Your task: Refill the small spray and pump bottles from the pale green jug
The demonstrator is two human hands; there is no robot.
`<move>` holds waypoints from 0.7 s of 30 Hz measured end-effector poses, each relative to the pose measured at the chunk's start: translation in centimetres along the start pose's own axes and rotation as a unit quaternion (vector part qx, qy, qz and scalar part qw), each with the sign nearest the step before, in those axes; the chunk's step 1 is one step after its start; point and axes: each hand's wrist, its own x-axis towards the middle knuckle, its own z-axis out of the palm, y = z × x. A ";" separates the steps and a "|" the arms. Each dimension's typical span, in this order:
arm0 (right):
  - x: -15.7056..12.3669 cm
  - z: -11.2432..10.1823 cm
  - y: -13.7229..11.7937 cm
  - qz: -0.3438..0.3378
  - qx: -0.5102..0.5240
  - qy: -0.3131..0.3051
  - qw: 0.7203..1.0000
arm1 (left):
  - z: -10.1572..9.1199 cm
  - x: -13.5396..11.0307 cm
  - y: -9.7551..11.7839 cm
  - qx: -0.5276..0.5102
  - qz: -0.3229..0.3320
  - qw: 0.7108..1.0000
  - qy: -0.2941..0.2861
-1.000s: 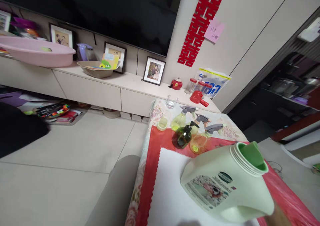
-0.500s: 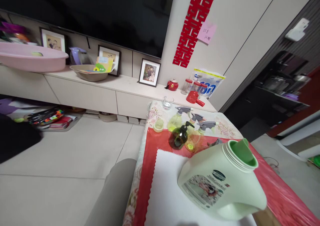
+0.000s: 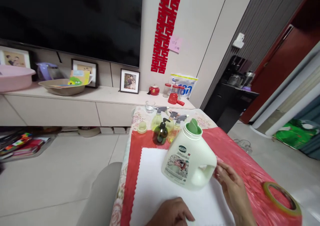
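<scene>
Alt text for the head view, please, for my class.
Pale-green plastic jug with exposed green spout over a white sheet, right hand at its handle side, left hand in front. Behind it stand a dark-green pump bottle and three spray bottles.

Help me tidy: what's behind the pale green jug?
Beyond the jug, to picture-left, stand three spray bottles and a dark pump bottle. Whatever the jug's body covers cannot be seen.
</scene>
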 end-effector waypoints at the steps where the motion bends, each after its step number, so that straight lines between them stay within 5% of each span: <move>1: -0.8 -0.2 0.3 -0.009 0.009 0.001 1.000 | -0.1 -0.1 0.4 -0.014 -0.020 1.000 0.013; 5: -3.8 0.5 0.9 -0.044 0.031 -0.025 0.998 | -0.1 -0.9 2.3 -0.056 -0.096 0.992 0.059; 10: -6.5 2.6 0.3 -0.078 0.023 -0.126 0.989 | 0.0 -1.6 5.1 -0.090 -0.111 0.984 0.108; 15: -9.6 4.1 -1.8 -0.090 0.016 -0.223 0.970 | -1.5 -2.7 10.3 -0.129 -0.040 0.963 0.235; 21: -13.8 4.9 -4.5 -0.121 0.037 -0.211 0.969 | -2.0 -4.4 13.3 -0.131 0.102 0.932 0.322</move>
